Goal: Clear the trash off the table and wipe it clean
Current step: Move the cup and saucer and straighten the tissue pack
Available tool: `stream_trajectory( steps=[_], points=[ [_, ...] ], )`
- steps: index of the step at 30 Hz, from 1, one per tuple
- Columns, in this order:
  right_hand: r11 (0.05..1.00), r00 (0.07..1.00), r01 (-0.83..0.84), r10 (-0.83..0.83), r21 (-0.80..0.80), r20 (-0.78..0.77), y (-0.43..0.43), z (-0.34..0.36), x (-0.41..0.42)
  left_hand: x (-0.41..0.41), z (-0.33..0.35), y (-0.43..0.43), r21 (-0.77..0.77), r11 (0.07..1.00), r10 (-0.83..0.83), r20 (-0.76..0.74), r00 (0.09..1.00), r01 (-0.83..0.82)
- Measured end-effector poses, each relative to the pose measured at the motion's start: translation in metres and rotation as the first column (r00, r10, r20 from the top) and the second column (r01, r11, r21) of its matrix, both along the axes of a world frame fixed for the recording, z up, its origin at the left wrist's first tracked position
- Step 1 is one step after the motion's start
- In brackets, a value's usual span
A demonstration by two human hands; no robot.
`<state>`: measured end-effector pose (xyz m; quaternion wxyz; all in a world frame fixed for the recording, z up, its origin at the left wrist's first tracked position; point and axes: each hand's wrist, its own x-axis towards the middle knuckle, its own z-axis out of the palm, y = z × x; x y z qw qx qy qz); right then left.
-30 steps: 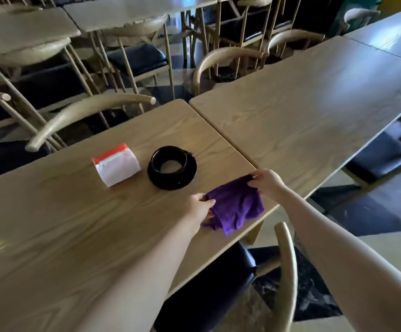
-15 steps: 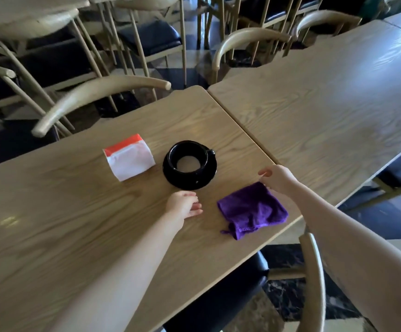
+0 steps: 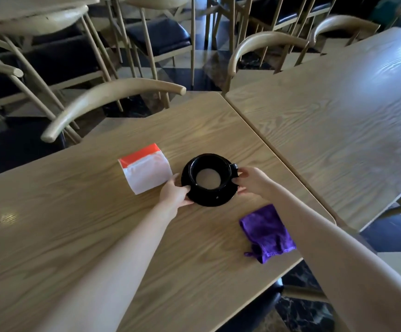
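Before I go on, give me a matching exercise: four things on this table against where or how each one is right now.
Things:
1. black cup
2. saucer
3. purple cloth
4. tissue pack

States:
A. lies untouched near the edge of the table
B. held at opposite sides by the left hand and right hand
C. holds pale liquid
D. lies just beyond the left hand, red strip along its far edge

Pairs: 1-C, 2-B, 3-A, 4-D
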<state>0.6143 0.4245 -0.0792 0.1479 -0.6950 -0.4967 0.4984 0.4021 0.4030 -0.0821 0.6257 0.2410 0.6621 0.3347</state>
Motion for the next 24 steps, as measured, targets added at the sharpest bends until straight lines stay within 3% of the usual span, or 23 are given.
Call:
stream_trajectory(
  steps=[4, 12, 24],
  points=[
    [0.991, 0.990, 0.136, -0.135, 0.008, -0.044, 0.000, -0.008, -0.007, 0.004, -0.003, 0.005, 0.015, 1.000, -0.022, -0.014, 1.000, 0.022],
    [0.965, 0.960, 0.260, -0.254, 0.040, -0.118, -0.014, 0.009, -0.017, -0.003, 0.013, -0.004, 0.042, 0.999, 0.007, -0.031, 0.999, -0.006],
    [0.984, 0.974, 0.139, -0.115, 0.115, -0.195, -0.049, 0.115, -0.047, -0.039, 0.106, -0.062, 0.158, 0.982, 0.096, 0.041, 0.994, -0.102]
  ],
)
